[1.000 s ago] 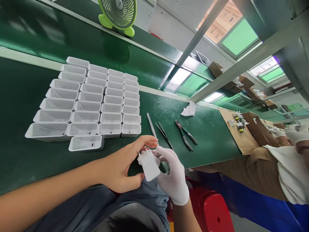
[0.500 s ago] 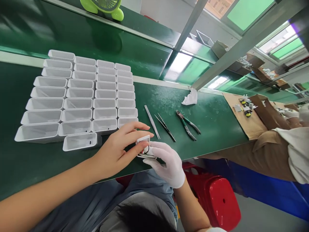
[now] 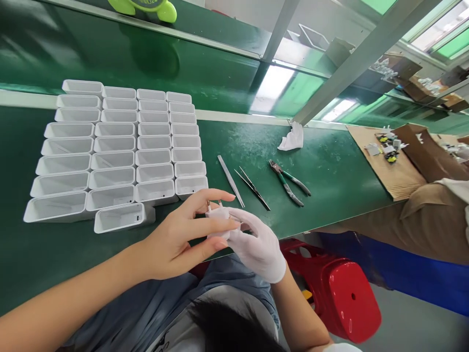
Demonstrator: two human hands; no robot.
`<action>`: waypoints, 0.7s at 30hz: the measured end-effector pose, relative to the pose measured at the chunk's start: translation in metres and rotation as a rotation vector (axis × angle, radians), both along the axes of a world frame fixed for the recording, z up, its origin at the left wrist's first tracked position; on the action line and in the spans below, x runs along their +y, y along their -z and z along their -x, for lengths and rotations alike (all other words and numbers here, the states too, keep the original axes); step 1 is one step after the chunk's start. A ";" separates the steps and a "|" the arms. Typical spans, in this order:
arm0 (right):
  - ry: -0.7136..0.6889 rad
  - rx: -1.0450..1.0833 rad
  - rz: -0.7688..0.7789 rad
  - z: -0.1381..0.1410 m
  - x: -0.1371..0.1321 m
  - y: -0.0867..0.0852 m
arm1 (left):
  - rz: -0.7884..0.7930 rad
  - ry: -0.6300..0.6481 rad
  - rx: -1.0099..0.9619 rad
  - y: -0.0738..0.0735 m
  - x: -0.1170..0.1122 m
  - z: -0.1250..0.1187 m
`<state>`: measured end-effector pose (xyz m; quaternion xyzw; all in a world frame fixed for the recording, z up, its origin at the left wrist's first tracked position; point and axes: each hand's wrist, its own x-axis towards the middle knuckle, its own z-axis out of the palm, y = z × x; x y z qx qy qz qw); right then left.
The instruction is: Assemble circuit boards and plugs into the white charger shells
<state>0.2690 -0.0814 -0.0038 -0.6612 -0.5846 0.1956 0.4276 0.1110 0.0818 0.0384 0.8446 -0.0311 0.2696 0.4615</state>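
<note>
A small white plug adapter (image 3: pixel 219 213) with two metal pins is between my hands, above the front edge of the green bench. My bare left hand (image 3: pixel 174 239) grips it from the left, with fingers and thumb along its side. From the right, my white-gloved right hand (image 3: pixel 258 247) is closed on the same adapter. Fingers cover much of its body, and its inside does not show now. Just beyond my hands lie tweezers with a plain silver body (image 3: pixel 230 181) and a darker pair of tweezers (image 3: pixel 252 189). Farther right are cutting pliers (image 3: pixel 288 183) with green-grey handles.
Several rows of white open bins (image 3: pixel 110 161) stand on the left, one bin (image 3: pixel 119 218) jutting forward. A crumpled white piece (image 3: pixel 292 137) lies by the post. Cardboard (image 3: pixel 381 173) with small parts is at right, near another person's sleeve (image 3: pixel 432 215). A red stool (image 3: pixel 353 298) stands below.
The adapter has been turned: its open side with wires showed before, and now its pins point away from me. My left fingers have shifted around it. The view has moved slightly.
</note>
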 end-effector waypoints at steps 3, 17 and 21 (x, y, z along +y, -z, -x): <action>-0.034 -0.125 -0.116 0.000 0.004 -0.002 | -0.048 0.018 0.002 -0.002 -0.002 -0.001; -0.076 -0.475 -0.230 -0.007 0.007 -0.015 | 0.043 -0.109 0.075 0.009 -0.013 -0.004; -0.108 -0.568 -0.230 -0.007 0.007 -0.023 | 0.157 -0.073 -0.022 0.012 -0.011 -0.004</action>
